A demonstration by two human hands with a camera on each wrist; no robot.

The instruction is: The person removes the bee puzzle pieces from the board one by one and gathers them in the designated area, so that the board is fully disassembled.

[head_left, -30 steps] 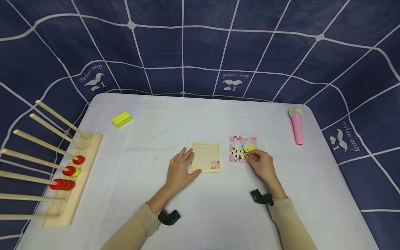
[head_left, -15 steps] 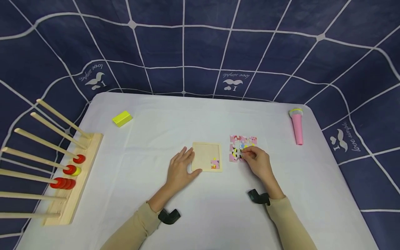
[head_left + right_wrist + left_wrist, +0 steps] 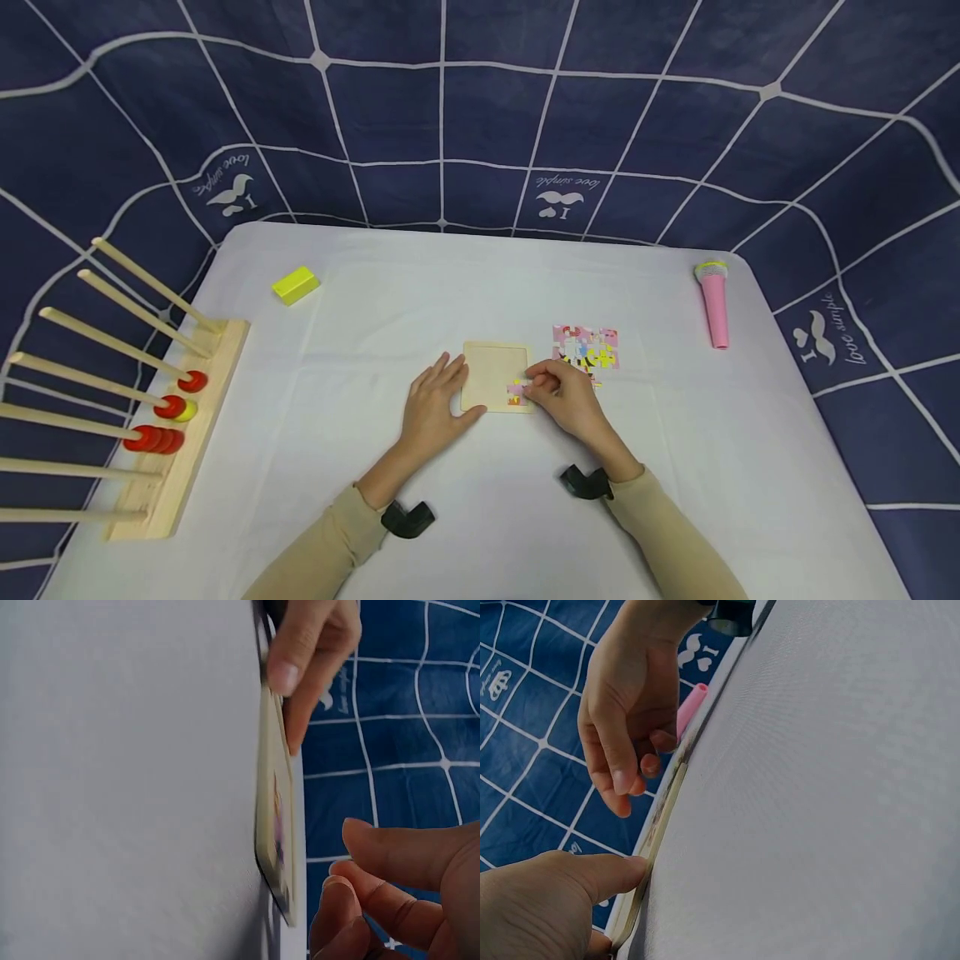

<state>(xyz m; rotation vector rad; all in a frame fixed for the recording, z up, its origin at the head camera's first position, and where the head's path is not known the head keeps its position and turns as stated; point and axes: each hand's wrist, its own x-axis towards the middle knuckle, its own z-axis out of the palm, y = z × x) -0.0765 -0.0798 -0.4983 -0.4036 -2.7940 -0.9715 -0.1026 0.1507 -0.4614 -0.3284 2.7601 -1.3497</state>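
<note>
In the head view a square wooden puzzle tray (image 3: 486, 367) lies flat on the white table, with pink puzzle pieces (image 3: 516, 392) in its near right corner. My left hand (image 3: 432, 406) rests at the tray's left side, fingers spread along that edge and thumb at the front edge. Over the tray's right edge, my right hand (image 3: 566, 402) has thumb and fingertips drawn together in a pinch. The puzzle piece between them is mostly hidden by the fingers. Right of the tray lies a pink-and-yellow group of loose puzzle pieces (image 3: 588, 343), its near part partly covered by my right hand.
A wooden counting rack (image 3: 206, 375) with upright pegs and red and yellow rings (image 3: 153, 439) stands at the left. A yellow block (image 3: 296, 285) lies at the back left. The pink toy microphone (image 3: 716, 308) is at the back right.
My right hand has moved left from the loose puzzle pieces to the tray's right edge. The left hand stays at the tray's left side.
</note>
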